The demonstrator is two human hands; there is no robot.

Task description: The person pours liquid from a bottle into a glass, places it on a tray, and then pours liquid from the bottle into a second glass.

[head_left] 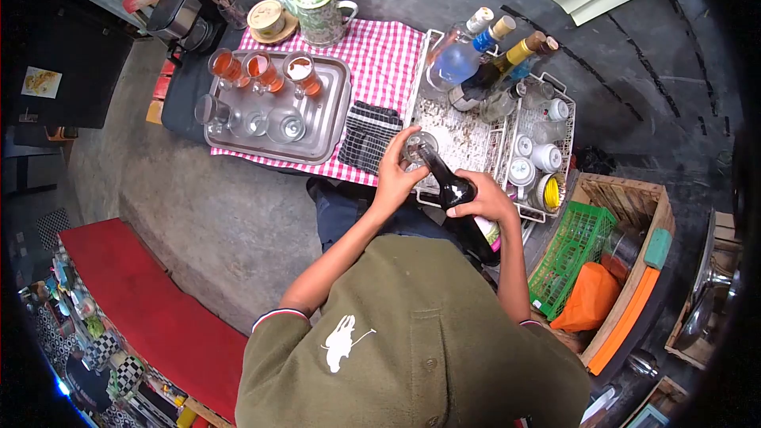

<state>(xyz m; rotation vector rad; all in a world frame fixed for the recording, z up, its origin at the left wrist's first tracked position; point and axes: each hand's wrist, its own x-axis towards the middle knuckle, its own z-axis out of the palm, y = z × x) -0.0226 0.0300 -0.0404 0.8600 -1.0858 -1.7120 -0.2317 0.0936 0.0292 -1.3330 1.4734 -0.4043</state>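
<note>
From the head view, the right hand (pixel 485 200) grips a dark bottle (pixel 464 206) by its body, tilted neck-forward so its mouth meets a glass (pixel 418 147) that the left hand (pixel 394 177) closes around, both held just over the white wire rack (pixel 460 139) beside the checked-cloth worktop (pixel 380 55).

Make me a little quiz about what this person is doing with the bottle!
1. True or false: the dark bottle is tilted towards a glass.
2. Which of the hands grips the bottle's body: A left hand, B right hand?
3. How many glasses on the metal tray hold reddish drink?

Key: 1 true. 2 B. 3 three.
</note>
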